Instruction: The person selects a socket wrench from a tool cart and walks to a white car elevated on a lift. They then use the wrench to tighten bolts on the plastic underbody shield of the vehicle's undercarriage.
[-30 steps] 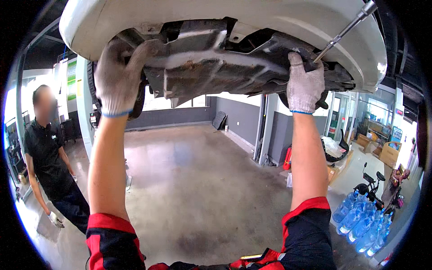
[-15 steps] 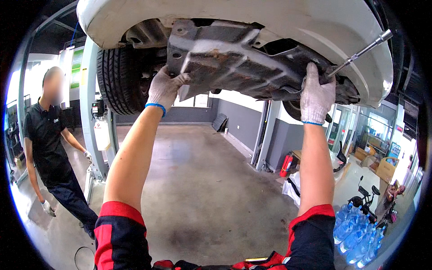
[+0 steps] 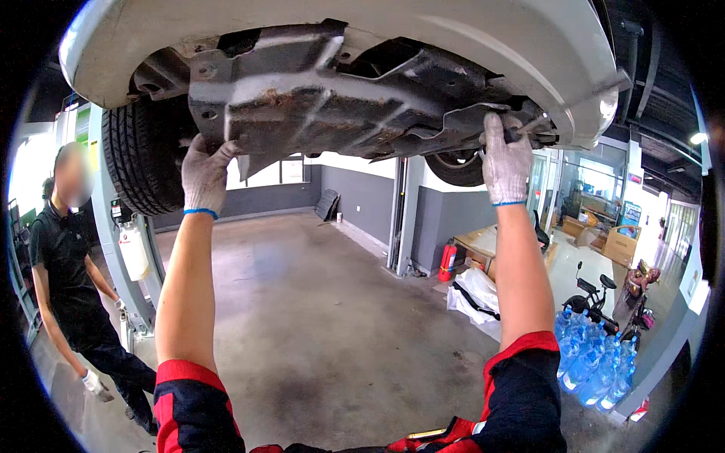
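Observation:
Overhead is a dark, dirty engine undertray (image 3: 302, 121), with rusty patches, under the front of a white car (image 3: 483, 30). My left hand (image 3: 204, 175), in a pale knit glove with a blue cuff, pinches the tray's near left edge. My gloved right hand (image 3: 506, 160) is raised at the tray's right end, thumb up against its underside. That same hand holds a long metal socket wrench (image 3: 578, 103), which sticks out toward the upper right under the bumper and is smeared by motion. The fingers behind the wrench are partly hidden.
A co-worker (image 3: 72, 279) in dark clothes and gloves stands at left, beside a lift post (image 3: 124, 249). A tyre (image 3: 140, 155) hangs left of the tray. Right of me are a fire extinguisher (image 3: 448, 261), white plastic sheeting (image 3: 474, 291), blue water bottles (image 3: 593, 366) and a small bike (image 3: 596, 291).
My view has swung to the right, so the car and both hands appear further left. The wrench has swung to a flatter angle and is blurred. Both hands stay at the tray.

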The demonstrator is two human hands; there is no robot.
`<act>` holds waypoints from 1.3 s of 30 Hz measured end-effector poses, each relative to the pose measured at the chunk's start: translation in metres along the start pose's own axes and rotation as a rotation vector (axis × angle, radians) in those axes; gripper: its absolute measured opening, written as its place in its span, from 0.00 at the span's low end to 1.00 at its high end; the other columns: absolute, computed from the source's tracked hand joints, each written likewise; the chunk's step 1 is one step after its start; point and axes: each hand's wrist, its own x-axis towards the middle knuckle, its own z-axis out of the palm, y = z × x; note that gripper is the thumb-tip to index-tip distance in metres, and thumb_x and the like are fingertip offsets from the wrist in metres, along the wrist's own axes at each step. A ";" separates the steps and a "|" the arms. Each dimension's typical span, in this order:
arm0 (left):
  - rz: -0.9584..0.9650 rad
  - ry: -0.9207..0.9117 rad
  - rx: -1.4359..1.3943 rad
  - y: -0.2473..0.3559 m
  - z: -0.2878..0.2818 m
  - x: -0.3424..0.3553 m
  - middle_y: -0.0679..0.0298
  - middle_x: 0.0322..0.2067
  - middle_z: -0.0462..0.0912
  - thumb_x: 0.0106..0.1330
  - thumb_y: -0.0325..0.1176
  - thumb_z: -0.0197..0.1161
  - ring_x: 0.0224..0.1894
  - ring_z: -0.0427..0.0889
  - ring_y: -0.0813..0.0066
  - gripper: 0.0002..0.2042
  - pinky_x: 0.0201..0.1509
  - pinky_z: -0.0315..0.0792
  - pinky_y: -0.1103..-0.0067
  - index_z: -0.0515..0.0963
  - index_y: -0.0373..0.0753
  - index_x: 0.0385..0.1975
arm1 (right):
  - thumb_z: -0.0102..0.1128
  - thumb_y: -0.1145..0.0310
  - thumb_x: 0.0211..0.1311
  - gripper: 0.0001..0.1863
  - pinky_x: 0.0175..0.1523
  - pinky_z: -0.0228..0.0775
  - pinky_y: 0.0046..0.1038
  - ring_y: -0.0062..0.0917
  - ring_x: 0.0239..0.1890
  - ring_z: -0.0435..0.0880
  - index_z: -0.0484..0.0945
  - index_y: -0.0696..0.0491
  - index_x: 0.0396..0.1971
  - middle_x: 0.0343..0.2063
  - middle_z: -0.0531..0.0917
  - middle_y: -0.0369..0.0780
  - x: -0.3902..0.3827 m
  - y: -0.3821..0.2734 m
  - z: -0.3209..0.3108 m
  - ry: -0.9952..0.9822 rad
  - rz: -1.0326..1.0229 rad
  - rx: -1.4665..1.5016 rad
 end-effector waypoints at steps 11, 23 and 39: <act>0.010 0.143 0.012 -0.003 0.009 -0.007 0.56 0.49 0.81 0.63 0.28 0.69 0.47 0.81 0.68 0.29 0.51 0.76 0.78 0.65 0.30 0.62 | 0.60 0.50 0.65 0.36 0.65 0.63 0.39 0.47 0.56 0.77 0.70 0.73 0.52 0.52 0.79 0.58 0.016 -0.010 0.046 0.135 0.015 -0.090; 0.328 0.255 0.258 -0.034 0.020 -0.032 0.53 0.40 0.83 0.58 0.33 0.73 0.39 0.84 0.67 0.32 0.45 0.78 0.74 0.66 0.35 0.61 | 0.54 0.54 0.72 0.24 0.52 0.71 0.30 0.29 0.42 0.77 0.72 0.63 0.50 0.47 0.77 0.46 -0.102 -0.016 0.131 0.033 0.093 0.571; -0.374 0.180 0.158 -0.220 -0.107 0.049 0.49 0.36 0.84 0.71 0.53 0.52 0.43 0.83 0.55 0.24 0.48 0.73 0.64 0.79 0.34 0.46 | 0.63 0.76 0.55 0.40 0.57 0.71 0.43 0.53 0.52 0.78 0.56 0.61 0.67 0.54 0.75 0.60 -0.127 -0.010 0.177 0.299 -0.416 -1.161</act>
